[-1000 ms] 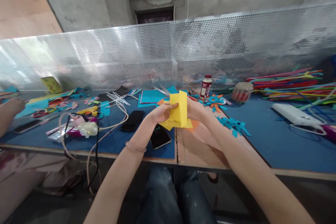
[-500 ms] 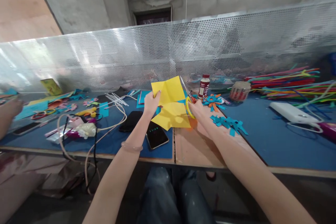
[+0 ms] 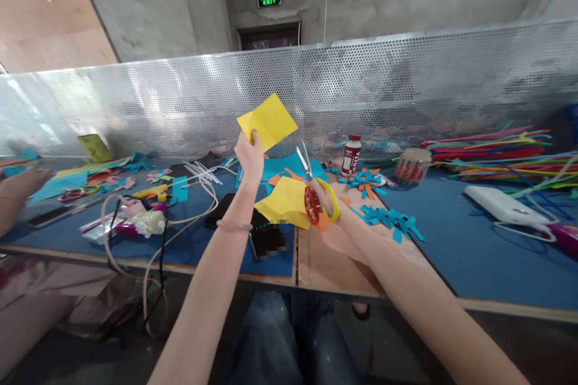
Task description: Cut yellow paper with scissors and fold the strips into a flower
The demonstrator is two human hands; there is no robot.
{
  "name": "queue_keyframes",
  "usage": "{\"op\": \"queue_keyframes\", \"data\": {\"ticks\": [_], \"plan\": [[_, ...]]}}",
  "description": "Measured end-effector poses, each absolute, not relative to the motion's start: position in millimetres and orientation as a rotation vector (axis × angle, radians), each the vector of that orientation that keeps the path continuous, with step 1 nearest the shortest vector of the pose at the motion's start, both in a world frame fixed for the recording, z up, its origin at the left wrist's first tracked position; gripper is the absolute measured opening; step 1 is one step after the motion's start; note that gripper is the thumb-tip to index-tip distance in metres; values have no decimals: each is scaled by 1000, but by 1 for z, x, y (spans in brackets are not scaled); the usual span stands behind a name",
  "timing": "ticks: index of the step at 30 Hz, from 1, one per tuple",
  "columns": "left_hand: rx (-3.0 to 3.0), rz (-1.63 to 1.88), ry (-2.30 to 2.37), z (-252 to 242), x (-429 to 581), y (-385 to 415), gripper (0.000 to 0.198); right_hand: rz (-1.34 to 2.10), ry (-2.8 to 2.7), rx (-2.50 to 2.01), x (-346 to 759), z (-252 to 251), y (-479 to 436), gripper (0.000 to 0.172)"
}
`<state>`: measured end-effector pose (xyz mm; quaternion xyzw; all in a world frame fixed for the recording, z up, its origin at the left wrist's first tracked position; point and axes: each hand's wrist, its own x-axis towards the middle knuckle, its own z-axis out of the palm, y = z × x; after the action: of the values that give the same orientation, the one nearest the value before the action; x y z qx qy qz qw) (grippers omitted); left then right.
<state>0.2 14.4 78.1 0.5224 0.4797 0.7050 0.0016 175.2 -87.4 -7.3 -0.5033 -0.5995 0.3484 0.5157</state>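
Observation:
My left hand is raised above the table and pinches a yellow paper piece by its lower corner. My right hand grips scissors with red and yellow handles, blades pointing up and slightly apart. A second yellow paper piece sits just left of the scissors, at my right hand; whether the fingers hold it or it rests on the table I cannot tell.
Two phones lie on the blue mat under my arms. Cut teal shapes, a small bottle, a round tub, coloured sticks, a white power bank and cables surround them. Another person's hand is far left. A perforated metal screen backs the table.
The yellow sheet now shows as two pieces. My left hand has lifted one piece up and away; my right hand with the scissors has dropped slightly toward me.

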Motion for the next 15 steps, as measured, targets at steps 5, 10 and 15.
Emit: {"op": "queue_keyframes", "data": {"ticks": [5, 10, 15], "plan": [[1562, 2200, 1558, 60, -2, 14, 35, 947, -1440, -1204, 183, -4, -105, 32], [1576, 2194, 1405, 50, -6, 10, 34, 1057, -1416, -1245, 186, 0, -102, 25], [1581, 2178, 1290, 50, -1, 8, 39, 1130, -1398, -1285, 177, 10, -74, 28]]}}
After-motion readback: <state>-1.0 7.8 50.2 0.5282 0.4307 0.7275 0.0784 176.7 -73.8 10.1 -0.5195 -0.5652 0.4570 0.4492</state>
